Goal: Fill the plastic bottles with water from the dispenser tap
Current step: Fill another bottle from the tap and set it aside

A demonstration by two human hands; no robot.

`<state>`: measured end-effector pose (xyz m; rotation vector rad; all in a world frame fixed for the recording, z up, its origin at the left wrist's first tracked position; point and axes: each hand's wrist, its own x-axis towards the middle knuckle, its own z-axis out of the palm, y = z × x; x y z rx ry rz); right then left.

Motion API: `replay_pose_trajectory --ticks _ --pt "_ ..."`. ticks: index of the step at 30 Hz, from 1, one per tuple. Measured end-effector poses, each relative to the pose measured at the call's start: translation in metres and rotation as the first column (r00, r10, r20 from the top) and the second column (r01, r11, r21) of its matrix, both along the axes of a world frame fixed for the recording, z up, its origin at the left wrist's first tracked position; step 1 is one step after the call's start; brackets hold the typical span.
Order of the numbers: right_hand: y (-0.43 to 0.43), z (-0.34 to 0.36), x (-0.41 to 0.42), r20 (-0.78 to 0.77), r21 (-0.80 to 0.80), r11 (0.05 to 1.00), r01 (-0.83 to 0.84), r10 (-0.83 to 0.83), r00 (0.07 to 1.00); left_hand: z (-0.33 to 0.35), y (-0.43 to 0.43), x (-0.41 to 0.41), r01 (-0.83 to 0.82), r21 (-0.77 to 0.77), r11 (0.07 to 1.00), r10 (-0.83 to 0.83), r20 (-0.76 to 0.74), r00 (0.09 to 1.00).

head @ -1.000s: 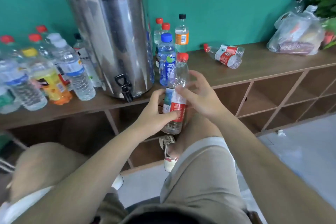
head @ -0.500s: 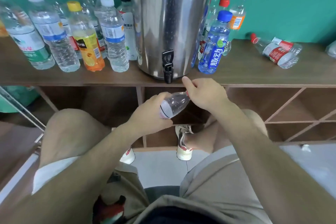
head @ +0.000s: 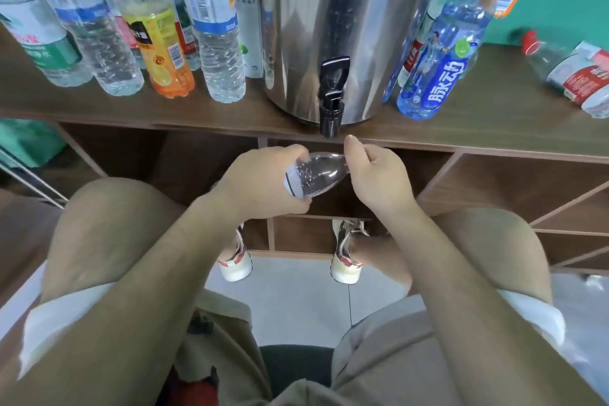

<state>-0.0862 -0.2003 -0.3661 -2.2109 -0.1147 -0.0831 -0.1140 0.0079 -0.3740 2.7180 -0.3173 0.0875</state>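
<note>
the plastic bottle (head: 313,175) is being held tilted just below the tap (head: 330,109), probably so that its mouth is being brought under the spout. its body is being gripped by the left hand (head: 260,184), fingers wrapped round it, below and left of the tap. its neck end is being pinched by the right hand (head: 379,175), fingers curled closed below the tap, likely for unscrewing; the cap is being hidden, so whether it is on cannot be told. no water is being drawn from the tap. other bottles (head: 214,43) are being kept on both sides of the tap.
</note>
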Motion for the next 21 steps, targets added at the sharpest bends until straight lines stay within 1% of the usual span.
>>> replay_pose_trajectory --ticks 2,3,4,7,9,11,14,18,21 --pt "-0.001 0.005 -0.003 0.149 0.027 0.995 -0.091 0.086 0.985 0.005 0.005 -0.002 0.003 -0.107 0.994 -0.013 -0.099 0.995" --pt "-0.003 0.008 -0.003 0.193 0.021 0.989 -0.145 0.138 0.971 0.008 0.007 -0.002 -0.001 -0.148 0.989 -0.019 -0.132 0.991" --pt "-0.004 0.01 -0.002 0.206 0.007 0.981 -0.196 0.19 0.96 0.009 0.01 -0.002 -0.002 -0.172 0.985 -0.024 -0.152 0.988" --pt "-0.01 0.013 -0.001 0.144 -0.071 0.951 -0.302 0.309 0.94 0.012 0.018 -0.002 -0.01 -0.17 0.985 -0.022 -0.184 0.983" --pt "-0.013 0.013 -0.002 0.103 -0.12 0.933 -0.341 0.353 0.93 0.012 0.021 -0.003 -0.011 -0.15 0.989 -0.023 -0.22 0.975" --pt "-0.015 0.013 -0.002 0.091 -0.123 0.925 -0.36 0.372 0.924 0.012 0.022 -0.003 -0.011 -0.166 0.986 -0.032 -0.255 0.966" --pt "-0.018 0.017 0.0 0.078 -0.059 0.911 -0.408 0.412 0.908 0.014 0.023 -0.004 -0.021 -0.225 0.974 -0.045 -0.284 0.958" --pt "-0.023 0.024 0.002 0.052 0.124 0.863 -0.489 0.487 0.872 0.014 0.023 -0.005 -0.038 -0.311 0.95 -0.083 -0.364 0.928" --pt "-0.032 0.033 0.003 0.109 0.138 0.864 -0.484 0.473 0.874 0.011 0.025 -0.003 -0.064 -0.347 0.936 -0.09 -0.41 0.908"
